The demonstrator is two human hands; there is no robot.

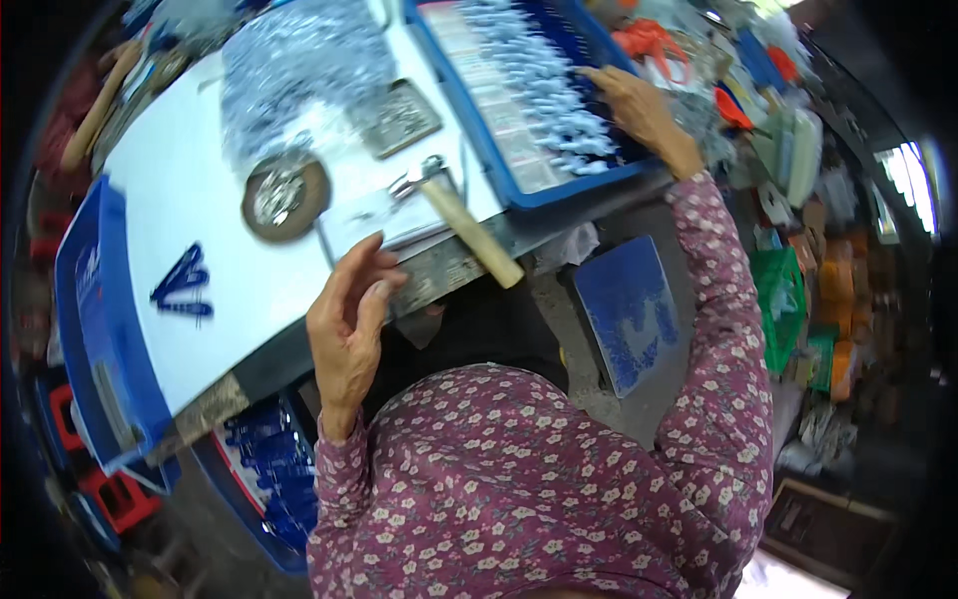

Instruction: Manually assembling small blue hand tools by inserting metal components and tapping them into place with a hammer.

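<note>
My left hand hovers at the table's front edge with its fingers loosely curved and apart, holding nothing. Close to it lies a hammer with a pale wooden handle, its head resting by a small metal plate. My right hand reaches into a blue tray at the far right of the table. Its fingers are bent together over dark blue pieces; what they pinch, if anything, is hidden. Rows of light blue pieces fill the tray's middle. A round brown dish holds small shiny metal parts.
Dark blue pieces lie on the white tabletop, left of the dish. Clear plastic bags of parts and a grey metal block sit farther back. A blue bin stands left; a blue stool is below, right.
</note>
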